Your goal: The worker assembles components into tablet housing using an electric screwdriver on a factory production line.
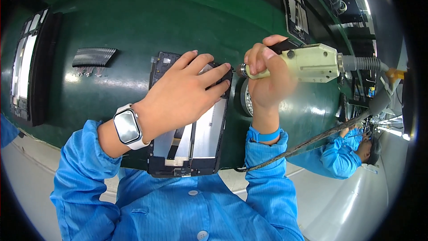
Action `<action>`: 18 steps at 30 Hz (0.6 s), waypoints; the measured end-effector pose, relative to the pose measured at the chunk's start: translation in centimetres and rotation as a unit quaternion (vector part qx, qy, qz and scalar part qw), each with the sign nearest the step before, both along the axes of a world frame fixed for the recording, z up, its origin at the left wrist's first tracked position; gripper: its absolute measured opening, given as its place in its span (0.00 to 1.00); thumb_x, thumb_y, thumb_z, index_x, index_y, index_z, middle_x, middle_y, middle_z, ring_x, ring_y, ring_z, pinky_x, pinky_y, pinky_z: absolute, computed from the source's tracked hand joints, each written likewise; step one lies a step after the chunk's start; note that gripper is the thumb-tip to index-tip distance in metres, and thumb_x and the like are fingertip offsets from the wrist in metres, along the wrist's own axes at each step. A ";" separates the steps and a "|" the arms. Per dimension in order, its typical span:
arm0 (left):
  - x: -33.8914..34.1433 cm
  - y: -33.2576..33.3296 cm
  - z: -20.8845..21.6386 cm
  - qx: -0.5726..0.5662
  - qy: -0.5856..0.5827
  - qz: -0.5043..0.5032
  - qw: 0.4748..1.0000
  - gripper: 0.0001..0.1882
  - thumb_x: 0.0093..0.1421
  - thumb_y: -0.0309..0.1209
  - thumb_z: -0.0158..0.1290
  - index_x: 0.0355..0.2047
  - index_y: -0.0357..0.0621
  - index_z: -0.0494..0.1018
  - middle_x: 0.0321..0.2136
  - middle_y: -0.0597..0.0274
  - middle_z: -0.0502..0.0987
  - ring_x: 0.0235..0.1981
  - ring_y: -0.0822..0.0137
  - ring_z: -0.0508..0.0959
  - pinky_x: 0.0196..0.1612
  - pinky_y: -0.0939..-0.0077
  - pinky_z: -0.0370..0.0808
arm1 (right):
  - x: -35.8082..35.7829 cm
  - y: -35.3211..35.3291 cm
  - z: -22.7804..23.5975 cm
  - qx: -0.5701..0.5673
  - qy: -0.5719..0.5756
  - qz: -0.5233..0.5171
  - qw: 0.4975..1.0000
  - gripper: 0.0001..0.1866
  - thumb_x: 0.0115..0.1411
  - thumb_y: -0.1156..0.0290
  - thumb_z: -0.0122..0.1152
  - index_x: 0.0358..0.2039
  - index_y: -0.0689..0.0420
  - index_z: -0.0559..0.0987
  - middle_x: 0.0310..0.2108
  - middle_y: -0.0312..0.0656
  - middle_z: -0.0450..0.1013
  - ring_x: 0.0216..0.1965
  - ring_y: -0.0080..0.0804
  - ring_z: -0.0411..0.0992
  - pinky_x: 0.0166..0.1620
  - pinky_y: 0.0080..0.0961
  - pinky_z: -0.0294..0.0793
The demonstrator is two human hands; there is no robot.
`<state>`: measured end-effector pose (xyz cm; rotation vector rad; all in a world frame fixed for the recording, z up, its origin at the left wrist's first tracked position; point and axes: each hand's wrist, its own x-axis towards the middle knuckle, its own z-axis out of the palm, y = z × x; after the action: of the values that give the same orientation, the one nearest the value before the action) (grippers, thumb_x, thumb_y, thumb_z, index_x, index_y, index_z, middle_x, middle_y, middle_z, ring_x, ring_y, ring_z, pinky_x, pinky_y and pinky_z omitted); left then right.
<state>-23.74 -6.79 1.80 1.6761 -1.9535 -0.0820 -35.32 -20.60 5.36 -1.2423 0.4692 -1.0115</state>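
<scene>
Green tabletop (133,13) is spread beneath both hands; the opened tablet (207,127) is partly covered by the left hand (180,89), fingers spread; a pale electric screwdriver (312,64) is gripped in the right hand (272,78), which partly hides a round dish (244,99).

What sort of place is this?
Probably an electronics assembly workshop: an opened tablet lies on a green workbench, the right hand holds a power screwdriver, and a blue-clad co-worker is nearby.
</scene>
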 end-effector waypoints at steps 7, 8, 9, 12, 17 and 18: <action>0.8 0.6 0.2 -0.020 -0.014 -0.017 1.000 0.16 0.54 0.32 0.56 0.44 0.44 0.78 0.54 0.53 0.73 0.55 0.49 0.70 0.58 0.49 0.68 | 1.0 0.6 -0.9 -0.055 0.040 0.008 0.998 0.15 0.58 0.72 0.54 0.45 0.62 0.70 0.18 0.32 0.59 0.20 0.21 0.59 0.30 0.24 0.62; 0.8 0.6 -0.2 -0.021 0.007 -0.017 1.000 0.17 0.53 0.32 0.55 0.44 0.44 0.78 0.54 0.52 0.72 0.55 0.47 0.70 0.59 0.49 0.67 | 0.8 0.5 -1.1 0.013 0.008 0.031 0.999 0.18 0.58 0.72 0.55 0.48 0.63 0.69 0.20 0.31 0.59 0.21 0.20 0.58 0.29 0.21 0.60; 0.6 0.8 0.1 -0.024 -0.001 -0.020 1.000 0.16 0.54 0.32 0.55 0.44 0.45 0.77 0.54 0.51 0.71 0.55 0.48 0.70 0.60 0.48 0.66 | 0.3 0.5 -0.4 -0.005 0.018 0.047 0.999 0.19 0.58 0.72 0.56 0.49 0.62 0.69 0.21 0.31 0.59 0.22 0.19 0.57 0.28 0.19 0.58; -2.0 2.5 0.6 -0.035 -0.028 -0.006 0.999 0.13 0.52 0.35 0.55 0.38 0.45 0.78 0.45 0.53 0.73 0.53 0.50 0.70 0.56 0.55 0.68 | -1.3 -1.0 -2.1 -0.002 -0.038 0.053 0.998 0.08 0.56 0.76 0.56 0.37 0.60 0.70 0.19 0.34 0.61 0.21 0.21 0.59 0.27 0.21 0.59; -7.9 10.4 2.4 0.000 -0.002 -0.172 0.985 0.23 0.53 0.40 0.54 0.44 0.35 0.77 0.47 0.51 0.73 0.55 0.49 0.69 0.62 0.51 0.64 | -1.3 -0.6 -1.5 -0.021 -0.012 -0.009 1.000 0.12 0.58 0.76 0.53 0.43 0.63 0.72 0.19 0.34 0.61 0.22 0.20 0.58 0.28 0.20 0.58; -8.1 10.9 1.8 0.002 -0.012 -0.165 0.986 0.23 0.53 0.40 0.54 0.44 0.35 0.77 0.47 0.51 0.73 0.55 0.49 0.69 0.62 0.51 0.64 | -1.5 -0.7 -1.4 -0.015 -0.016 -0.015 1.000 0.14 0.58 0.76 0.53 0.45 0.64 0.71 0.19 0.34 0.61 0.22 0.20 0.58 0.29 0.20 0.58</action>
<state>-31.83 4.08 3.57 1.3463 -2.2341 -0.1911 -36.84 -21.33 3.95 -1.2464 0.4504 -1.0653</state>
